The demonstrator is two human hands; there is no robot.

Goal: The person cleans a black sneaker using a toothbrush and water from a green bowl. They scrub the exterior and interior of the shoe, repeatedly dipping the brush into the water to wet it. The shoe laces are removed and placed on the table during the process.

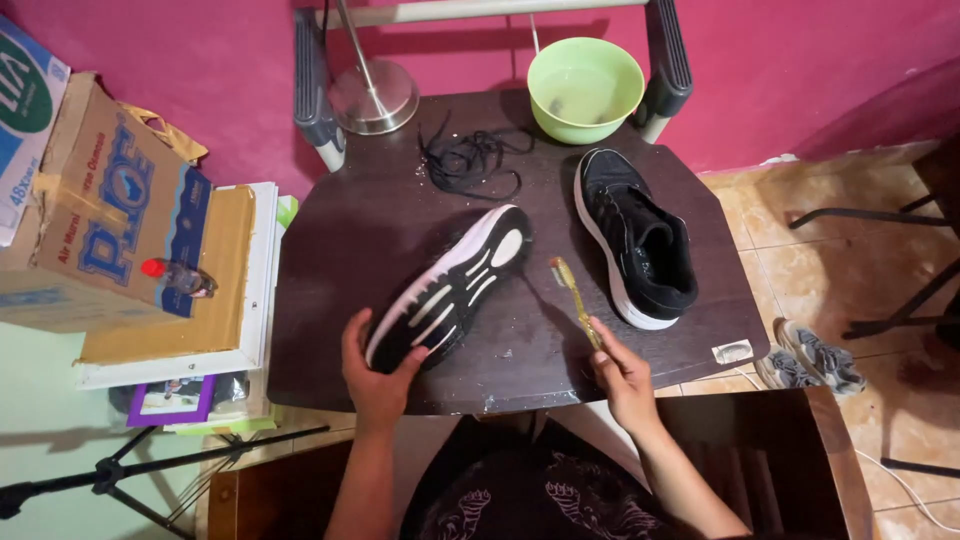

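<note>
- Left hand (375,375) is cupped around the heel end of a black sneaker (450,290), thumb on one edge and fingers wrapped under the other. The shoe is tipped sole-up, toe pointing toward the far side of the dark table (350,250).
- Right hand (622,375) pinches the lower handle of a yellow toothbrush (575,298); the bristle end hangs just beside the sole's toe, apart from it, not touching.
- Second sneaker (637,240) stands upright to the right, unlaced; loose black laces (470,160) lie near the green bowl (585,88), which holds cloudy water.
- Risk: the grip covers the heel only, so a hard stroke near the toe could likely twist the shoe out of the palm.
- Risk: wet specks already dot the tabletop; flicked bristles could spray the upright shoe and the cardboard box (100,200) at left.
- Risk: the bowl sits at the table's back edge between chair-like rails; a shove of either shoe might tip it.
- Risk: the small packet (733,351) at the near right corner could be swept off by the forearm.
</note>
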